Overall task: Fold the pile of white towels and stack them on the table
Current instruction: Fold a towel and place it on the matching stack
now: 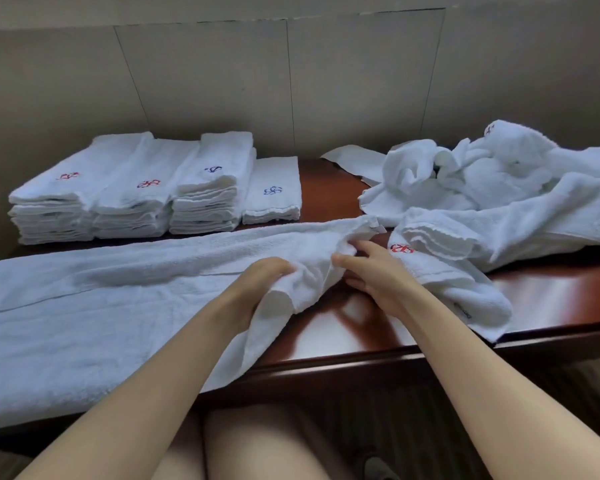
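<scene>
A long white towel lies spread across the left and middle of the dark wooden table, its near edge hanging over the front. My left hand grips a bunched fold at the towel's right end. My right hand pinches the same end just beside it, fingers curled into the cloth. Stacks of folded white towels with red and blue monograms stand at the back left. A heap of unfolded white towels covers the back right.
A tiled wall rises right behind the table. One small folded towel lies alone beside the stacks. A towel with a red monogram trails from the heap toward the front edge. My knees show under the table's front edge.
</scene>
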